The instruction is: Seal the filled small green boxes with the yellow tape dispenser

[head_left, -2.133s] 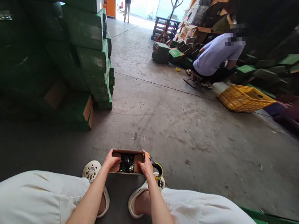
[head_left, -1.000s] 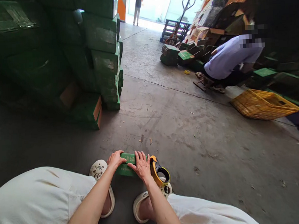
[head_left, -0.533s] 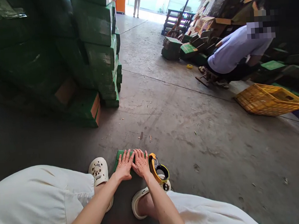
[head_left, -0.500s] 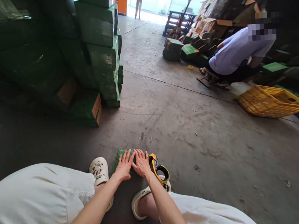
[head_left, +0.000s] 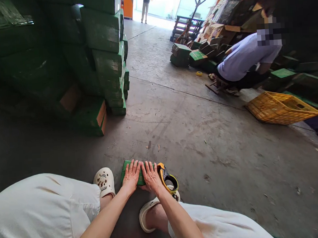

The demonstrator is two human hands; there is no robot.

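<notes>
Between my shoes lies a small green cardboard box (head_left: 126, 167) on the concrete floor. My left hand (head_left: 131, 177) rests on its top, fingers stretched out and lying flat. Close beside it, my right hand (head_left: 151, 177) also lies on the box with long, extended fingers; its thumb shows near the box's front side. Both hands are open and cover much of the top. A yellow-and-black tape dispenser (head_left: 162, 170) with a roll on it sits against the box's right end, next to my right hand and touching or overlapping my right shoe in view.
Tall stacks of green boxes (head_left: 103, 25) stand at the left. On the right, a person (head_left: 241, 58) sits low near piled boxes and a tilted yellow crate (head_left: 279, 108). A pallet jack (head_left: 195, 9) and pallets stand farther back, with another person (head_left: 146, 5) by the bright doorway.
The view has shifted slightly. My hands remain flat on the box, and more of the box's near side shows beneath them, along with my right thumb.
</notes>
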